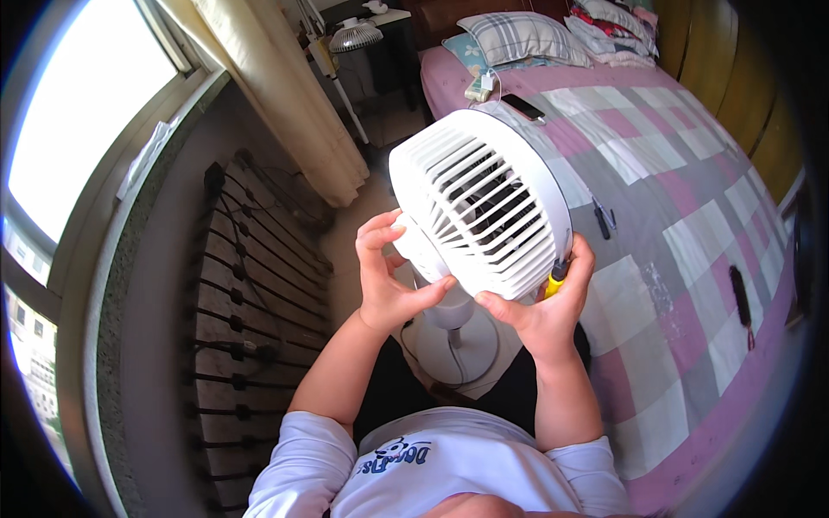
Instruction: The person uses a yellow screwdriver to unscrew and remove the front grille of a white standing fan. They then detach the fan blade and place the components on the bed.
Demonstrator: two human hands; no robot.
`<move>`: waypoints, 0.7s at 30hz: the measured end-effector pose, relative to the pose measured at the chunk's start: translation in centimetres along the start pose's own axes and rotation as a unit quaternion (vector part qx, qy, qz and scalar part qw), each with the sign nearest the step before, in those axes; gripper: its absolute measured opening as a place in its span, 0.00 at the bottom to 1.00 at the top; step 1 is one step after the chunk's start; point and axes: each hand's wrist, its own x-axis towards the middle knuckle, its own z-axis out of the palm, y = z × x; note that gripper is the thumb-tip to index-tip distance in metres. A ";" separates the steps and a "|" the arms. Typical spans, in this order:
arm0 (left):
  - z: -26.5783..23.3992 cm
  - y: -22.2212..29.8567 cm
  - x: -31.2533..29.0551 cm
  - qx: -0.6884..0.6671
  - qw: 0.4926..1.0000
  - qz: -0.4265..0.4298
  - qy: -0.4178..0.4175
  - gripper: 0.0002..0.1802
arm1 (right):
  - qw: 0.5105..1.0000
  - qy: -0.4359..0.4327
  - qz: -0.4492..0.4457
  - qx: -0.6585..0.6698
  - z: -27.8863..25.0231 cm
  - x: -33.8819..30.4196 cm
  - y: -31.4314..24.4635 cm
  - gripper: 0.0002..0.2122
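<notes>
A white fan's head [484,203], its slatted rear grille toward me, is tilted up above its pole and round base [458,350]. Dark inner parts show between the slats. My left hand [389,281] is closed round the white rear housing [420,250], thumb on the near side and fingers on the far left side. At the lower right rim, my right hand [548,315] grips the fan's head with thumb below and fingers along the edge. A yellow-and-black tool [555,281], which looks like a screwdriver, is tucked in that hand; its tip is hidden.
The bed [639,345] with a checked cover fills the right side. On it lie a phone [522,107], slim dark tools [602,217] and a dark brush-like item [741,298]. A black rack [250,293] and window stand left; a round metal grille [355,34] is behind.
</notes>
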 end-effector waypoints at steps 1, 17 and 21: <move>0.1 0.1 0.1 0.019 1.000 -0.015 -0.001 0.47 | 1.000 -0.005 0.005 0.006 -0.1 0.1 0.3 0.49; -0.5 -0.4 -0.4 -0.058 0.998 0.027 0.001 0.47 | 0.996 0.050 -0.046 -0.054 0.7 -0.5 -0.6 0.50; -0.5 -0.7 -0.6 -0.046 0.999 0.028 0.010 0.47 | 0.997 0.024 -0.046 -0.057 0.5 -0.8 -0.9 0.50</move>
